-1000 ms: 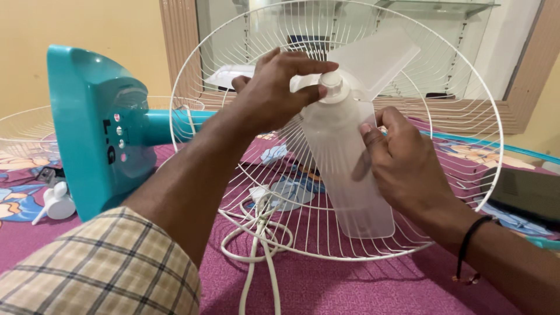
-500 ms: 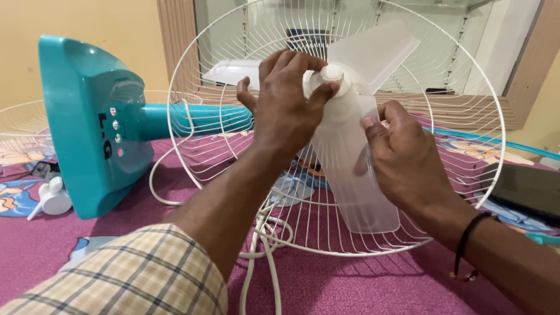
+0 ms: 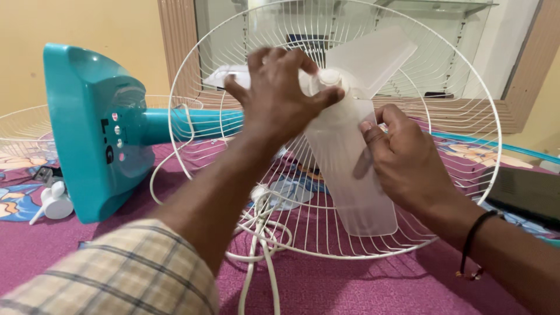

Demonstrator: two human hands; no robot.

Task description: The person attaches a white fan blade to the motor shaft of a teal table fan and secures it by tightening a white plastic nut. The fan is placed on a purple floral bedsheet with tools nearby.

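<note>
A teal pedestal fan lies on its side on a magenta bedsheet (image 3: pixel 350 286); its square teal base (image 3: pixel 87 134) faces me at the left. The white wire rear guard (image 3: pixel 466 76) stands upright around a frosted clear blade set (image 3: pixel 350 169). My left hand (image 3: pixel 280 99) wraps the blade hub, thumb and fingers pinching the small white hub cap (image 3: pixel 329 79). My right hand (image 3: pixel 402 163) grips the lower blade by its right edge, with a black cord bracelet at the wrist.
The white power cord (image 3: pixel 259 245) lies coiled on the sheet below the guard. A second wire guard (image 3: pixel 23 125) lies behind the base at far left, with a small white plastic part (image 3: pixel 55 204) beside it. A dark flat object (image 3: pixel 525 195) rests at right.
My left hand has shifted around the hub cap, its fingers turning over it. The right hand has kept its hold on the lower blade. The view has shifted slightly.
</note>
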